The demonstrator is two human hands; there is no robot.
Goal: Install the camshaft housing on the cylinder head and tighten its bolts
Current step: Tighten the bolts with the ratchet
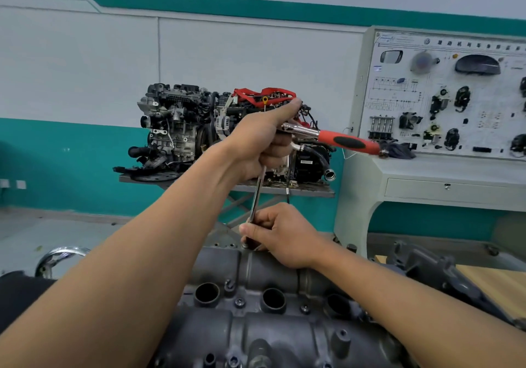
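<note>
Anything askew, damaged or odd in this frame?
Nothing spilled or visibly damaged. One mild oddity: the extension bar leans, its top toward the right, rather than standing square on the camshaft housing. The left hand grips the ratchet at its head; the right hand pinches the bar's lower end.

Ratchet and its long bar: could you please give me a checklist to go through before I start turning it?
1. Grip on the ratchet head: ok, the left hand is wrapped round it.
2. Steadying: ok, the right hand pinches the bar near its lower end.
3. Tip seated on a bolt: cannot tell, the right hand hides it.
4. Handle free to swing: ok as far as seen, it sticks out to the right in open air.
5. Middle bolts on the housing: in their holes, ok; how tight, cannot tell.
</note>
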